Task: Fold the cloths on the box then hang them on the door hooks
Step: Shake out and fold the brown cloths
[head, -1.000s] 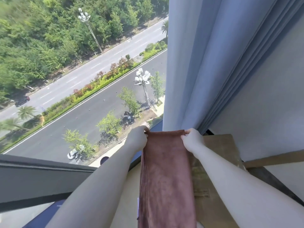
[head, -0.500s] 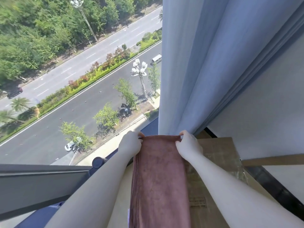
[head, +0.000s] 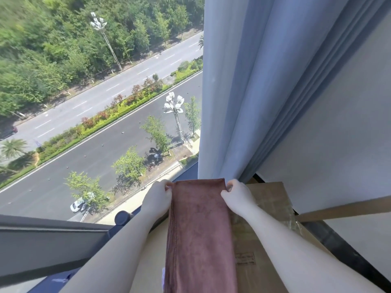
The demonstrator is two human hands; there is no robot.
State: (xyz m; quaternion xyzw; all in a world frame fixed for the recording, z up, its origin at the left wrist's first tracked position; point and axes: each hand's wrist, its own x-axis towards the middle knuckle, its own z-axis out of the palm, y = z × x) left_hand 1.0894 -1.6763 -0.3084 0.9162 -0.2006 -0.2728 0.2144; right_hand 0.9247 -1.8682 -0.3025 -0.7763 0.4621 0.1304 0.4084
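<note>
brown cloth (head: 201, 233) lies folded in a long strip on the cardboard box (head: 268, 199) by the window. left hand (head: 158, 197) and right hand (head: 238, 196) each pinch a far corner.

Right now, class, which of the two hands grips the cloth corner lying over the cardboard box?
The right hand: it pinches the brown cloth's far corner above the cardboard box. The left hand pinches the window-side corner.
</note>
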